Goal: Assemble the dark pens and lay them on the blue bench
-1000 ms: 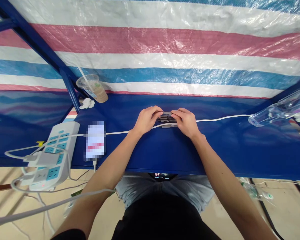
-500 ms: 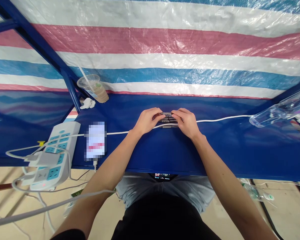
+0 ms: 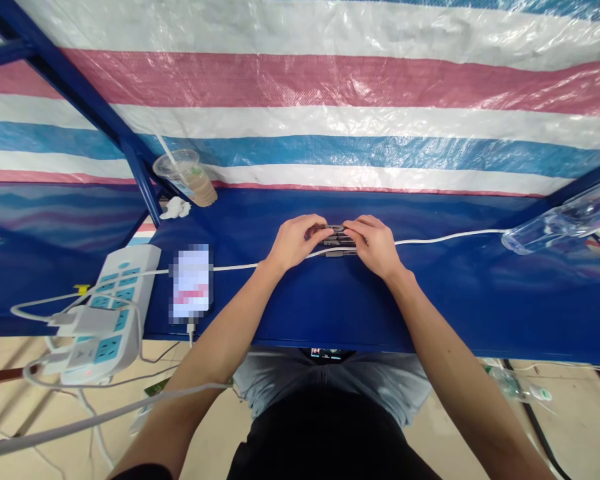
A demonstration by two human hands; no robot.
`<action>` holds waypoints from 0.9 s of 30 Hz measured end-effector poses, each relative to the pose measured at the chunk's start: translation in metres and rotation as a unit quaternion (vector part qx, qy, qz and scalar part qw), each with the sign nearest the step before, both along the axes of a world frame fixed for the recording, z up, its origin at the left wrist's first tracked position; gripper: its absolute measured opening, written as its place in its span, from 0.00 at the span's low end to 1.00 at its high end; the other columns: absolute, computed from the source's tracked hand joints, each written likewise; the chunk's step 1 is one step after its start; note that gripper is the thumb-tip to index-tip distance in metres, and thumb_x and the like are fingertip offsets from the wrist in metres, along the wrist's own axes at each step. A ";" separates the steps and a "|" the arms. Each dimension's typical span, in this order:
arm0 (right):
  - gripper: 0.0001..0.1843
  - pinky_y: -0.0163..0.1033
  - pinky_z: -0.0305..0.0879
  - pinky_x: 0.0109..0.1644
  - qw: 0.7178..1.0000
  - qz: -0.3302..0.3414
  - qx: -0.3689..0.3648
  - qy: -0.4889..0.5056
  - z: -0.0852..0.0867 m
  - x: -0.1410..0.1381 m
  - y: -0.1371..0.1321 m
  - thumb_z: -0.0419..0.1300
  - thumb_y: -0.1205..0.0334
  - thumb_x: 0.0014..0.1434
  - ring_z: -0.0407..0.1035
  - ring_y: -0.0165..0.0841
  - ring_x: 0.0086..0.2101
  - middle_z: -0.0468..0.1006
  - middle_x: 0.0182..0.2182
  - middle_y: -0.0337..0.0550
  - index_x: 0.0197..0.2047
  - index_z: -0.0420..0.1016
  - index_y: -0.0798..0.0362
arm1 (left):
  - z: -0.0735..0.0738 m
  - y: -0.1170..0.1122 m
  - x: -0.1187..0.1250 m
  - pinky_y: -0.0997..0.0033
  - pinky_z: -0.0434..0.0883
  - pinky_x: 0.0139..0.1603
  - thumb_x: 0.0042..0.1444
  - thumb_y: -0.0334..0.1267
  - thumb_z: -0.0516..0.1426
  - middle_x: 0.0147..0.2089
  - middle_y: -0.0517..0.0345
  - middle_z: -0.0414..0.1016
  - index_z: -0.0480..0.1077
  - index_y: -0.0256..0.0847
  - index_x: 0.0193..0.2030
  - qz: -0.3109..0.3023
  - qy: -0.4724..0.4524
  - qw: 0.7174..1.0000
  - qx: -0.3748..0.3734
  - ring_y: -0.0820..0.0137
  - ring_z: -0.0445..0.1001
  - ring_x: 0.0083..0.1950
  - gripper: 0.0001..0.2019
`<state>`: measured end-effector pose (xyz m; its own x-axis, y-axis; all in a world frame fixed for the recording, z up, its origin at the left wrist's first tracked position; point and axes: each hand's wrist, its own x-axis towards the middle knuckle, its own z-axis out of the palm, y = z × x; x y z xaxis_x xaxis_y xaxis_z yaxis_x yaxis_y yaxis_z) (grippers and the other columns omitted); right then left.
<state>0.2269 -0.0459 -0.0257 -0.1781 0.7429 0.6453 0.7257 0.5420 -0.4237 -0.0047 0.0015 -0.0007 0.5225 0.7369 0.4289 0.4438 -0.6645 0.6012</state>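
left hand (image 3: 295,241) is pinching the dark stack (image 3: 337,235) at its left end, fingers curled | right hand (image 3: 375,245) is pinching its right end | stack is sitting mid-way along the blue table (image 3: 330,307), white cable (image 3: 430,238) running just beside | judging: squeezing evenly from both ends is looking wisest, avoiding the cable

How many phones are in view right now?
2. One phone lies on the blue table, left of the left hand, a cable in its near end. The second phone rests on the lap, mostly hidden under the table's edge.
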 end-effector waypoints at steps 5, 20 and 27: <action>0.15 0.47 0.72 0.47 1.000 0.006 -0.013 0.007 0.001 -0.001 -0.001 0.55 0.60 0.76 0.76 0.42 0.41 0.83 0.39 0.48 0.48 0.84 0.50 | 0.001 0.001 -0.001 0.68 0.70 0.42 0.72 0.54 0.58 0.40 0.58 0.81 0.76 0.43 0.42 -0.022 0.000 1.000 0.004 0.69 0.74 0.37 0.17; 0.12 0.47 0.73 0.49 0.999 0.017 -0.042 0.020 0.006 -0.004 -0.004 0.58 0.60 0.74 0.77 0.41 0.42 0.85 0.40 0.46 0.46 0.85 0.46 | 0.004 0.000 0.000 0.66 0.69 0.45 0.78 0.52 0.47 0.36 0.55 0.80 0.73 0.42 0.33 0.014 0.069 0.998 0.000 0.65 0.77 0.40 0.26; 0.12 0.49 0.63 0.47 1.000 -0.025 -0.008 -0.012 0.008 0.002 -0.001 0.59 0.57 0.75 0.75 0.41 0.41 0.86 0.42 0.45 0.47 0.86 0.46 | 0.002 0.001 0.001 0.68 0.67 0.41 0.77 0.50 0.50 0.34 0.57 0.78 0.73 0.42 0.34 0.037 0.047 0.998 0.002 0.68 0.75 0.36 0.23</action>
<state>0.2293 -0.0471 -0.0180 -0.1553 0.7618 0.6289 0.7620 0.4975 -0.4145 -0.0042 0.0024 0.0010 0.5051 0.7733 0.3832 0.5452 -0.6301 0.5529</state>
